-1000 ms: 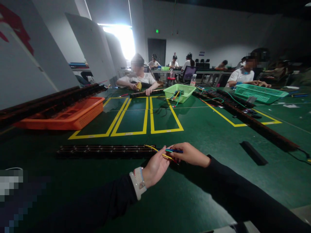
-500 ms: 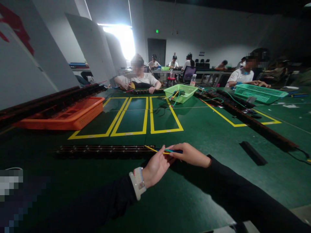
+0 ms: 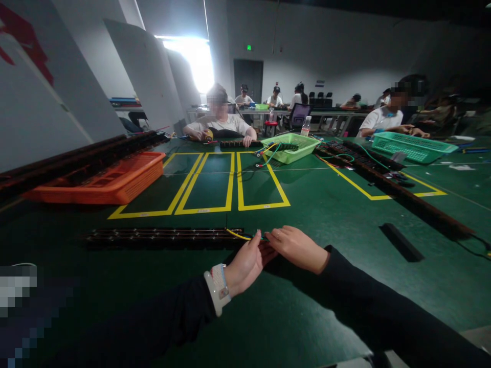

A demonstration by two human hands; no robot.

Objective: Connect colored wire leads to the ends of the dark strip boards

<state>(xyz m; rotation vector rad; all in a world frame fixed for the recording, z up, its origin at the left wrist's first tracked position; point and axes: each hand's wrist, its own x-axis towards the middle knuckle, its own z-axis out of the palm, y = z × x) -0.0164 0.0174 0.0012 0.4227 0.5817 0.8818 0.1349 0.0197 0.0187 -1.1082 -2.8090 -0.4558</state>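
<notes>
The person's left hand (image 3: 245, 265) pinches a yellow wire (image 3: 237, 235) in its fingers; the right hand (image 3: 299, 249) curls beside it, its grip hidden, so one cannot tell. The wire leaves a dark strip (image 3: 161, 238) on the green surface (image 3: 318, 306). Farther off sits an orange basket (image 3: 143, 180).

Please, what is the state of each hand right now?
Left hand: closed, holding wires.
Right hand: at the wires; its grip is hidden, cannot be told.

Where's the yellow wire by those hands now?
Central in the head view, the yellow wire runs from near the right end of the dark strip toward the left hand.
</notes>
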